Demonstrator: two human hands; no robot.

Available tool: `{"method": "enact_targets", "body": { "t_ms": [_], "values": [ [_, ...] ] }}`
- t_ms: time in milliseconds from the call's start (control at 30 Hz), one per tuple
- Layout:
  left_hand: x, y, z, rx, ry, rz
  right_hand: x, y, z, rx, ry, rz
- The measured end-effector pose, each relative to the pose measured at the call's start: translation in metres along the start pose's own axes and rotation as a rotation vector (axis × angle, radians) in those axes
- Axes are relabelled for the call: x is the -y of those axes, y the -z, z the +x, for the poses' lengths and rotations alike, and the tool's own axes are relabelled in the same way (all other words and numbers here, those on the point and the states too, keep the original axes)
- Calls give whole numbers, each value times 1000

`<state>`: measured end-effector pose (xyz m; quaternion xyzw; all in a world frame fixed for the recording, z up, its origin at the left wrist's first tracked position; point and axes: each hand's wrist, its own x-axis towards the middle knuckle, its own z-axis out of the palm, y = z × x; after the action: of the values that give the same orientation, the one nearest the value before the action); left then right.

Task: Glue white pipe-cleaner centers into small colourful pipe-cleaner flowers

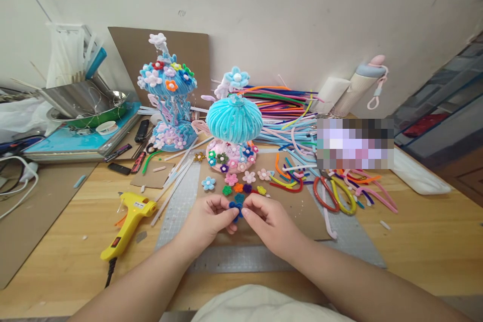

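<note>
Between my fingertips is a dark blue pipe-cleaner flower [236, 210], pinched on its left by my left hand [211, 216] and on its right by my right hand [269, 219]. Just beyond it lie several small fuzzy flowers, among them a light blue flower [208, 183], a pink flower [231, 179], an orange flower [238, 188] and a teal flower [239, 198]. Behind these stands a pipe-cleaner piece with a turquoise dome [234, 119] over a pink flowered base [230, 157]. To its left is a similar, flower-covered blue piece [168, 80].
A yellow hot glue gun [128, 224] lies left of my hands, its cord trailing forward. Scissors [335, 193] with red and yellow handles rest at the right by loose pipe cleaners [279, 105]. Under the flowers are cardboard [298, 216] and a grey cutting mat [354, 246].
</note>
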<state>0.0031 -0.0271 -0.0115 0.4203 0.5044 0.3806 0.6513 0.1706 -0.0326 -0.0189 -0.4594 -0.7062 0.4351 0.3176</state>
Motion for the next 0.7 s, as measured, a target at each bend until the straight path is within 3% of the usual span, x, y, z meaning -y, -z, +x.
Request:
{"method": "enact_targets", "body": {
  "t_ms": [233, 367, 433, 600, 700],
  "values": [
    [2, -1, 1, 16, 3, 24, 1, -3, -1, 47, 7, -24],
    [-3, 5, 4, -55, -5, 49, 2, 0, 0, 23, 1, 32],
    [-7, 16, 5, -127, -21, 192, 2, 2, 1, -12, -11, 54],
    [-12, 49, 6, -244, -121, 792, -3, 3, 6, -59, -40, 75],
    [-12, 61, 7, -248, -60, 909, -4, 3, 9, -64, -38, 83]
  ]
}}
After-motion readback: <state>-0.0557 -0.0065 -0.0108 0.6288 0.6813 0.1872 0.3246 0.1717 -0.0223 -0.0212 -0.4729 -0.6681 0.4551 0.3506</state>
